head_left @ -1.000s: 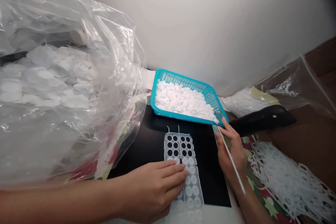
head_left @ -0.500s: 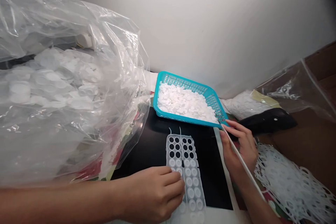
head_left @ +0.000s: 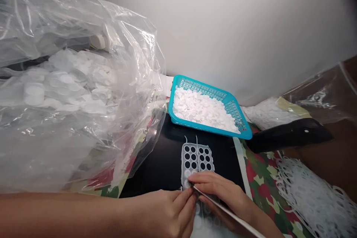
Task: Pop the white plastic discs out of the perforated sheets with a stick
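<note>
Near holes in the plastic sheet point(head_left: 196, 160) are filled with white discs point(head_left: 187, 174) and far holes are unfilled; a white rod point(head_left: 230, 214) is gripped by the right hand point(head_left: 220, 195), while the left hand's point(head_left: 164, 215) hold cannot be determined.

A bare left hand point(head_left: 167, 214) sits low in view, fingers curled downward, its long left forearm point(head_left: 69, 215) entering from the edge. Just beside it, a bare right hand point(head_left: 220, 195) reaches across, fingers extended toward the left hand, right forearm point(head_left: 259, 219) angling down.
</note>
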### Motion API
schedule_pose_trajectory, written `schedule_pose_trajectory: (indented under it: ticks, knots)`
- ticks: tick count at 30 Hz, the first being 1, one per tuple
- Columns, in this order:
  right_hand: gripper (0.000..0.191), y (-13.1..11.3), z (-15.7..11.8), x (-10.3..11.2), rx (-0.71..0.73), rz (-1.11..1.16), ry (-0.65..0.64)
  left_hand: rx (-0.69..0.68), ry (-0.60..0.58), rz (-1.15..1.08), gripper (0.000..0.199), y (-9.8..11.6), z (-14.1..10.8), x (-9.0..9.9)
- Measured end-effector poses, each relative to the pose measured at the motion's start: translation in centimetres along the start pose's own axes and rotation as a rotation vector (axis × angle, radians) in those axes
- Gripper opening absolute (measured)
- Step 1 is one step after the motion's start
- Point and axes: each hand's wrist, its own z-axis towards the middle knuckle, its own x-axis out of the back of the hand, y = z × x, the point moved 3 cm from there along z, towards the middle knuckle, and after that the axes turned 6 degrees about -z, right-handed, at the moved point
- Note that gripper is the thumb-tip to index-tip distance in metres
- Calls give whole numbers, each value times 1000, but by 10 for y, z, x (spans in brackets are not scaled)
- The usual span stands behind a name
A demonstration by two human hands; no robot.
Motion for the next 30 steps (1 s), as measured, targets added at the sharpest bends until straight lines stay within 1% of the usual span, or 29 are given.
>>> schedule_pose_trajectory:
  ticks: [3, 5, 9, 12, 16, 20, 24, 26, 30]
  knots:
    - [36, 5, -3, -3, 40, -53, 38, 14, 2, -9, 27, -1, 1, 2]
    - [35, 7, -3, -4, 53, -81, 46, 23, 5, -8, 25, -3, 1, 4]
    - [30, 6, -2, -2, 90, -144, 5, 31, -9, 11, 25, -5, 0, 3]
    - [32, 6, -3, -3, 101, -192, -20, 34, -28, 9, 27, -5, -1, 2]
    - [35, 6, -5, -6, 96, -272, -19, 32, -37, -3, 26, -4, -1, 2]
    - [30, 2, -3, -9, 101, -404, -25, 32, -40, -39, 22, -4, 0, 2]
    - [28, -2, -2, -11, 172, -450, 35, 60, -42, -60, 19, -4, 0, 1]
    - [31, 0, -4, -12, 158, -437, 67, 72, -36, -66, 21, -4, 0, 0]
    - [44, 9, -12, -15, 44, -372, 91, 74, -28, -72, 20, -3, 0, 0]
